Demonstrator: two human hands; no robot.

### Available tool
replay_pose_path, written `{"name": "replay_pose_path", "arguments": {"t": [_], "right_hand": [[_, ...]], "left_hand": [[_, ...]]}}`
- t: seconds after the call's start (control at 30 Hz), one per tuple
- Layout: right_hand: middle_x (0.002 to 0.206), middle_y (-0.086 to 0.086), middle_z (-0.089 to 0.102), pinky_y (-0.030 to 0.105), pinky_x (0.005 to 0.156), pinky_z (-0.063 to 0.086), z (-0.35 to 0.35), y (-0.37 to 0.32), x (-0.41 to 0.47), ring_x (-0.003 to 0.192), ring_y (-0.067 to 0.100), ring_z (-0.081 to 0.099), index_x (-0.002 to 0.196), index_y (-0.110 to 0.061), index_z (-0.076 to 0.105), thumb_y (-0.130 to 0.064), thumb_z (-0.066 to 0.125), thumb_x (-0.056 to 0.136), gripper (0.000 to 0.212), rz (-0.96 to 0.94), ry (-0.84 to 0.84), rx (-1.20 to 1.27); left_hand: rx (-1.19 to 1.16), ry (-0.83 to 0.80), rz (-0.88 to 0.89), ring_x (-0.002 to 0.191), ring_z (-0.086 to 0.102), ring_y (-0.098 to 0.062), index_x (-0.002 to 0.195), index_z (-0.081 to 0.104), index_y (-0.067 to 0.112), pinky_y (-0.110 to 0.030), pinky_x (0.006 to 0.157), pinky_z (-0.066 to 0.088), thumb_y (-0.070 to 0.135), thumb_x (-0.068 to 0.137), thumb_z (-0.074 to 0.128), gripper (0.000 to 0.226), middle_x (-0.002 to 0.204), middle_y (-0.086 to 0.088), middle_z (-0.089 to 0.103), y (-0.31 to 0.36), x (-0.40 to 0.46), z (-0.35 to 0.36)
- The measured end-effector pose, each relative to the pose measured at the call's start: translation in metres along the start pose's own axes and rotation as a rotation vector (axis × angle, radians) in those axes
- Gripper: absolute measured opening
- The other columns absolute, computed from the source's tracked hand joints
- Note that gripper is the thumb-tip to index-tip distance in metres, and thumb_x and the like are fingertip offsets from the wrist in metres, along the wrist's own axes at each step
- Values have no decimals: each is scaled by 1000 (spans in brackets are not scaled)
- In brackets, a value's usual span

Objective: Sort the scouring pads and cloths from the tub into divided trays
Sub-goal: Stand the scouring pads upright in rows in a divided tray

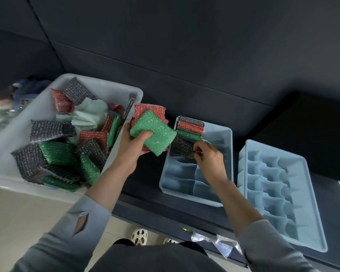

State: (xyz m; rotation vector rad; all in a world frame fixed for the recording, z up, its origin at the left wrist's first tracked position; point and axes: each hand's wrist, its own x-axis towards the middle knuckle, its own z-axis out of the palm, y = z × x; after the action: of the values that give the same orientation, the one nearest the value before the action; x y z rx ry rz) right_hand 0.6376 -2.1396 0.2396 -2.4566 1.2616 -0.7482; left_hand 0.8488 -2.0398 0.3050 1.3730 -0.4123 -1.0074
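My left hand (134, 143) grips a small stack of scouring pads, a green pad (155, 134) on top and a red pad (151, 110) behind it, held between the tub and the near tray. My right hand (209, 154) pinches a dark grey pad (182, 147) standing in a back compartment of the near blue divided tray (229, 146). A green pad, a red pad (190, 125) and another grey one stand behind it in the tray. The white tub (6, 154) at the left holds several grey, red and green pads and a pale green cloth (88, 114).
A second blue divided tray (310, 193) with many small compartments lies at the right. All rest on a dark surface with a dark wall behind. Blurred clutter sits left of the tub. Crumpled plastic wrap (222, 244) lies near the front edge.
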Motion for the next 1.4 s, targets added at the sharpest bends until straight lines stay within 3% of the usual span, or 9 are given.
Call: {"name": "replay_pose_path", "arguments": {"t": [0.3, 0.43, 0.5, 0.67, 0.83, 0.93, 1.07, 1.23, 1.4], "right_hand": [[95, 6, 64, 38, 50, 53, 25, 10, -5, 84, 28, 58, 104, -10, 68, 19, 77, 57, 56, -111, -15, -261], [98, 10, 58, 35, 51, 53, 30, 7, -4, 86, 30, 54, 84, -7, 75, 7, 80, 68, 22, -110, -25, -261], [97, 9, 58, 31, 60, 52, 26, -3, -2, 84, 26, 53, 83, -6, 75, -5, 75, 81, 2, -109, 66, -152], [101, -5, 62, 19, 75, 50, -10, -50, 12, 85, 5, 61, 109, -17, 66, -48, 60, 90, 37, 149, -55, 495], [93, -4, 65, 35, 77, 55, -15, -59, 20, 81, 18, 63, 98, -20, 63, -28, 81, 77, 28, 188, -229, 561], [85, -17, 64, 20, 77, 51, -23, -52, 18, 76, 5, 59, 97, -25, 61, -21, 80, 78, 27, 197, -258, 488], [91, -3, 69, 19, 75, 47, -31, -35, 19, 79, 13, 60, 107, -18, 63, -24, 74, 85, 24, 189, -249, 411], [112, 14, 61, 33, 86, 47, -28, -6, 12, 95, 33, 60, 122, -2, 61, -17, 54, 98, 29, 91, -119, 34], [95, 6, 69, 37, 68, 55, -14, -8, 3, 86, 32, 64, 103, -10, 72, -3, 74, 80, 24, -94, -83, -143]], "left_hand": [[24, -21, 4, 102, 67, -18, 120, 46, 22, -43, 83, 57, 10, 88, 67, 40, 112, 0, 64, -11, -2, -3], [22, -20, 4, 96, 68, -14, 116, 46, 22, -36, 75, 58, 10, 87, 68, 38, 109, 1, 64, -14, -4, 1], [23, -21, 2, 98, 67, -16, 119, 45, 20, -37, 75, 58, 10, 87, 68, 40, 109, 1, 64, -16, -4, 2], [43, -32, 3, 96, 68, -14, 117, 46, 26, -33, 74, 58, 10, 87, 69, 41, 107, 1, 66, -19, -6, 9], [-14, -94, -71, 99, 69, -22, 121, 46, 23, -46, 80, 59, 28, 89, 67, 39, 115, -4, 64, -16, -9, 19], [-28, -99, -106, 97, 69, -22, 117, 51, 25, -52, 82, 58, 33, 91, 63, 30, 116, -5, 64, -13, -7, 19], [-65, -18, -105, 101, 67, -22, 114, 53, 31, -49, 82, 58, 20, 93, 62, 25, 119, -4, 65, -13, -1, 16], [-127, 107, -76, 109, 62, -21, 134, 46, 24, -46, 82, 58, 22, 93, 64, 45, 126, 1, 60, -11, 4, 4], [-105, 91, -65, 111, 62, -20, 129, 45, 28, -48, 89, 56, 23, 94, 63, 40, 125, 2, 60, -13, 2, -2]]}}
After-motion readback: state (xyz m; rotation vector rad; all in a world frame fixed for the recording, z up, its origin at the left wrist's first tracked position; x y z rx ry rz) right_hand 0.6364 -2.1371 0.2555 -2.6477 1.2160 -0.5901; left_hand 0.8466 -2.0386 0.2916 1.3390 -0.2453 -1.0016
